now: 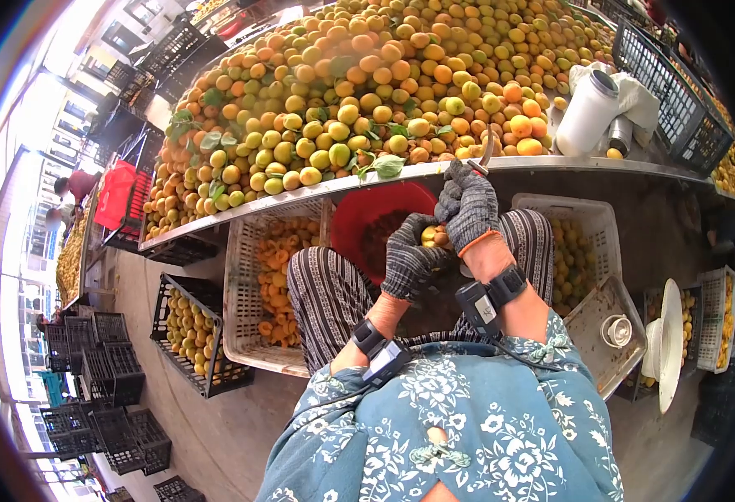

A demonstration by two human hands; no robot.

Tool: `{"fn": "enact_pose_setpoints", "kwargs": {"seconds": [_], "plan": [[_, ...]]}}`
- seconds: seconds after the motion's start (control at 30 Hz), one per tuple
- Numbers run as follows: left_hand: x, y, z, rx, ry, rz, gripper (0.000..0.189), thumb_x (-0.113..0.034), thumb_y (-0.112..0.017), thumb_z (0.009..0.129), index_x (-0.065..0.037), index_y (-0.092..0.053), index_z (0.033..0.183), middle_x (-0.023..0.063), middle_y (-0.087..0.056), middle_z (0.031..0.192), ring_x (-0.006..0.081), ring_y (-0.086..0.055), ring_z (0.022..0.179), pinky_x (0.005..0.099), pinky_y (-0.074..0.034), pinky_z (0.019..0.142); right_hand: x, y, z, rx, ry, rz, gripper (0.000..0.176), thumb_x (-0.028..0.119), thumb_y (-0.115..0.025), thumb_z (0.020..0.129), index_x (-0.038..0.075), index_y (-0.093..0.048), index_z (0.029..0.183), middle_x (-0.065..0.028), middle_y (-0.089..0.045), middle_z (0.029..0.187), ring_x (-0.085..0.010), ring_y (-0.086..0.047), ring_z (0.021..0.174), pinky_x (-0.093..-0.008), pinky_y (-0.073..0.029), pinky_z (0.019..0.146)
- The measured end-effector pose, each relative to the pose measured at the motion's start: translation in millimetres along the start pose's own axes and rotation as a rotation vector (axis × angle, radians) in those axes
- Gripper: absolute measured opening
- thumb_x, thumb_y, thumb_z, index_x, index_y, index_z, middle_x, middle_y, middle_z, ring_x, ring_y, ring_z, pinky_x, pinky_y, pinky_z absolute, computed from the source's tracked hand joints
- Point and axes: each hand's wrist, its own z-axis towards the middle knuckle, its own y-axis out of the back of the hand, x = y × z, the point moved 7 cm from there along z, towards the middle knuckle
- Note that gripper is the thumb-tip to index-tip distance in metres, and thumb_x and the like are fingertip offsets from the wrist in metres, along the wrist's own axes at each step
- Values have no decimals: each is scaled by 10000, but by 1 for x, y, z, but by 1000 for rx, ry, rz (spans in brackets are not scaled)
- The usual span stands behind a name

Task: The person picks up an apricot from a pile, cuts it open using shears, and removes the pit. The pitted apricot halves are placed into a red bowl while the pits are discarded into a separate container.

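My left hand (413, 256), in a dark grey knitted glove, is closed around an apricot (429, 237) above my lap. Just up and to the right, my right hand (469, 201) wears a matching glove with an orange cuff. Its fingers are closed on a thin curved metal blade (488, 149), which points up toward the table edge; its handle is hidden in the glove. The fingers of both hands meet near the apricot. Below the table edge, a red tub (349, 219) with dark brown contents stands just beyond my hands.
A large heap of apricots (334, 109) covers the metal-edged table (300, 194). A white crate (242, 276) of apricot halves is left of my knees; another crate (603, 219) of whole apricots is right. A white bottle (587, 113) stands at the table's right. Black crates (104, 376) are stacked left.
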Motion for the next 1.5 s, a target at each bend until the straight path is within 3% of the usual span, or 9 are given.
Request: {"fn": "enact_pose_setpoints", "kwargs": {"seconds": [0.03, 0.17, 0.33, 0.43, 0.6, 0.7, 0.93, 1.07, 1.5], "plan": [[-16, 5, 2, -76, -166, 215, 247, -145, -720, 743, -33, -606, 931, 131, -656, 754, 188, -648, 688, 329, -521, 662, -3, -5, 5, 50, -21, 19, 241, 216, -637, 882, 139, -487, 710, 36, -366, 461, -115, -304, 315, -302, -251, 305], [-17, 25, 11, -121, -246, 662, 243, -215, -728, 739, -103, -607, 917, 162, -658, 757, 354, -659, 682, 388, -540, 636, -9, -27, 18, 147, 167, -201, 148, 153, -677, 838, 84, -576, 754, 0, -465, 494, -127, -374, 303, -278, -303, 288], [1, 70, 20, -201, -183, 503, 278, -87, -751, 710, -48, -615, 949, 115, -662, 826, 191, -657, 760, 313, -528, 709, -8, -42, 8, 238, 257, -386, 83, 97, -704, 802, 47, -648, 837, -23, -576, 593, -109, -441, 355, -244, -322, 300], [13, 85, 25, -178, -102, 328, 381, -80, -803, 652, -25, -609, 976, 71, -671, 882, 142, -625, 812, 286, -514, 759, -32, -35, 10, 326, 22, -717, 133, 60, -708, 795, 34, -652, 913, -62, -660, 772, -123, -610, 652, -231, -500, 579], [14, 91, 23, -209, -64, 413, 368, -104, -788, 691, -25, -606, 1001, 89, -667, 864, 143, -619, 790, 293, -515, 749, -62, -32, 11, 442, 134, -918, 250, 218, -717, 816, 36, -669, 980, -51, -677, 788, -141, -640, 755, -254, -503, 727], [22, 97, 23, -272, -45, 462, 339, -115, -771, 719, -28, -604, 1000, 104, -666, 850, 149, -625, 784, 306, -517, 734, -52, -56, -6, 399, 355, -1582, 293, 233, -737, 776, 47, -671, 991, -117, -664, 781, -188, -630, 720, -313, -493, 699], [8, 99, 20, -316, -113, 616, 351, -195, -780, 705, -89, -588, 980, 182, -662, 822, 354, -666, 783, 400, -532, 683, -69, -40, -1, 376, -82, -959, 246, 156, -727, 785, 17, -666, 978, 5, -649, 756, -94, -587, 716, -264, -479, 656], [17, 95, 20, -248, -76, 750, 370, -159, -753, 675, -102, -568, 991, 180, -659, 799, 373, -657, 772, 438, -527, 673, -50, -53, 3, 313, 466, -1682, 328, 242, -745, 725, 65, -671, 990, -115, -658, 753, -262, -646, 712, -349, -504, 689], [19, 96, 25, -264, -45, 785, 297, -231, -716, 740, -104, -545, 947, 187, -647, 745, 402, -645, 747, 480, -507, 641, -65, -46, 6, 478, 341, -1582, 307, 286, -721, 764, 50, -696, 959, -152, -677, 799, -250, -664, 721, -338, -509, 682]]}}
